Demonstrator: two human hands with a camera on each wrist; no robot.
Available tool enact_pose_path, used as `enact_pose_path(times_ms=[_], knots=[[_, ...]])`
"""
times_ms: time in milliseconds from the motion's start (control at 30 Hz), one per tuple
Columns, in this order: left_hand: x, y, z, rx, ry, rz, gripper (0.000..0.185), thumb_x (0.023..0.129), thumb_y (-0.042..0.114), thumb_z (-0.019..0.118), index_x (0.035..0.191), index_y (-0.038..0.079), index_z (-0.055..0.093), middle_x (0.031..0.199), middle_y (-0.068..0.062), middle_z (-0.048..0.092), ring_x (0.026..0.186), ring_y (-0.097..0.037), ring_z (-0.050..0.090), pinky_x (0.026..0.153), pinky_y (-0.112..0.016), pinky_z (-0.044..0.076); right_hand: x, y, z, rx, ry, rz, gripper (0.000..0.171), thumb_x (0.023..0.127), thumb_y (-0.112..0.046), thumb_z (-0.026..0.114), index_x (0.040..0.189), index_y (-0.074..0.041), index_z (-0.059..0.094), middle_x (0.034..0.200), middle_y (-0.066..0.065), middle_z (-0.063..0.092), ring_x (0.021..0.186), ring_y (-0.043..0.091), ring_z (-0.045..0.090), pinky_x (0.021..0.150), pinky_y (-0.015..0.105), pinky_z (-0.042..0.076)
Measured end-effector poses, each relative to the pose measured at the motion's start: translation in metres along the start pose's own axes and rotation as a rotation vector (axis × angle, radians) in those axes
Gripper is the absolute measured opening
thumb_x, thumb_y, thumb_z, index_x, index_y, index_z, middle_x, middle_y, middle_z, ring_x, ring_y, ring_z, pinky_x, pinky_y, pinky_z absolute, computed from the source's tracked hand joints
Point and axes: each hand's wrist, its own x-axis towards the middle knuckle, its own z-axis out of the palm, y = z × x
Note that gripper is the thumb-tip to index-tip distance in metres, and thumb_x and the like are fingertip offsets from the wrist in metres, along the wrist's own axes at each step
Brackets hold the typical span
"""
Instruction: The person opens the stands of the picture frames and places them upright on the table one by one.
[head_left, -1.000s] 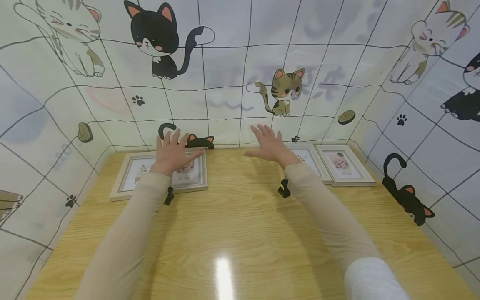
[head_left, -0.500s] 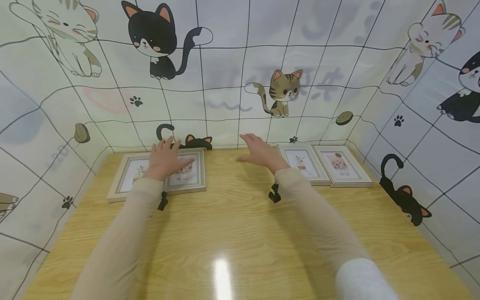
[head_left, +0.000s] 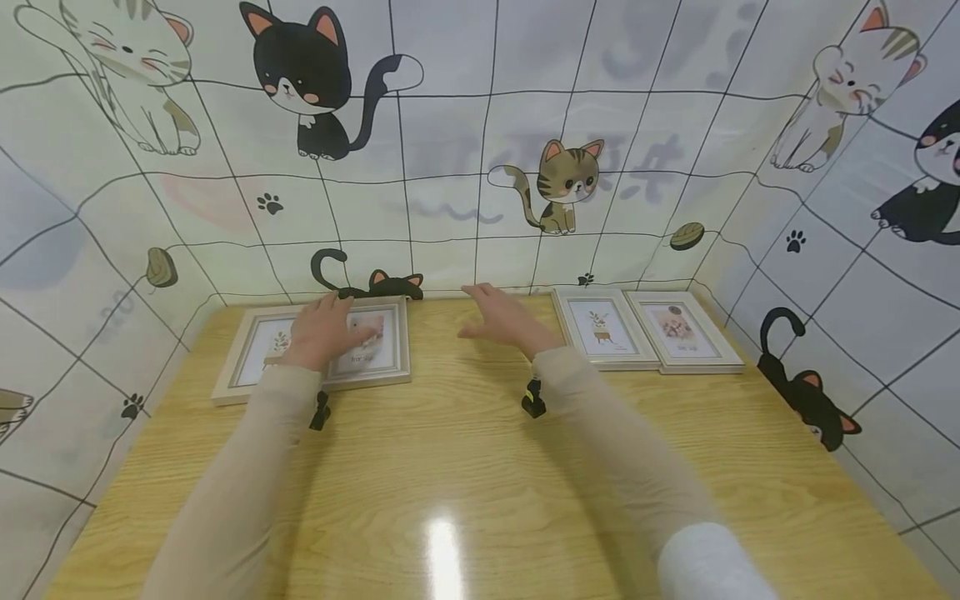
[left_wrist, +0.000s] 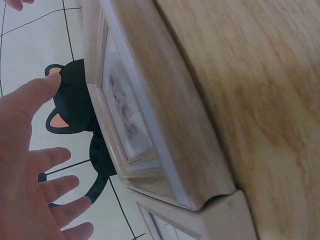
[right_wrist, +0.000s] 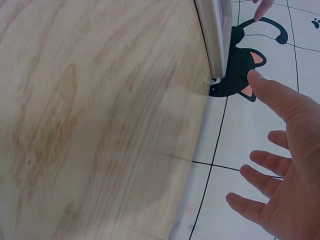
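Frames [head_left: 352, 346], stacked light-wood pictures, lying flat at far left of wooden table [head_left: 480, 467], against cat-print wall [head_left: 450, 167]. Left hand [head_left: 322, 329] spread flat over top frame, fingers straight, gripping nothing; contact not certain from wrist view. Right hand [head_left: 501, 318] open, fingers relaxed, hovering over bare table just right of that stack. Two more frames [head_left: 645, 329] well right of stack. Judging by this, nothing lifted yet; grasp and move both left.

**Cat-print walls around a wooden worktop**

A light wood-grain worktop [head_left: 480, 467] sits enclosed on three sides by pale, grid-lined walls [head_left: 450, 142] printed with cartoon cats and paw prints. A bright glare of overhead light [head_left: 444, 554] reflects off its glossy near edge.
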Motion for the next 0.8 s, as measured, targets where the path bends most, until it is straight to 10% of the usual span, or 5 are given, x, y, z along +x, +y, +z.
enact_pose_path(times_ms=[567,800], knots=[[-0.007,-0.014,0.015,0.022,-0.058,-0.047,0.083,0.095,0.059,0.052,0.15,-0.002,0.037,0.156,-0.031,0.031,0.139,-0.051,0.037,0.095,-0.065,0.05,0.008,-0.019,0.021,0.02,-0.017,-0.028,0.087,0.089,-0.042,0.073,0.157,-0.012,0.028,0.161,0.015,0.032,0.147,0.033,0.035,0.121,0.048,0.033],[-0.006,-0.019,0.016,0.038,-0.057,-0.077,0.055,0.097,0.041,0.06,0.118,-0.009,0.06,0.114,-0.031,0.063,0.091,-0.04,0.065,0.067,-0.05,0.059,0.013,-0.028,0.031,0.035,-0.027,-0.04,0.086,0.09,-0.043,0.072,0.157,-0.013,0.028,0.162,0.012,0.031,0.147,0.031,0.036,0.122,0.045,0.032]])
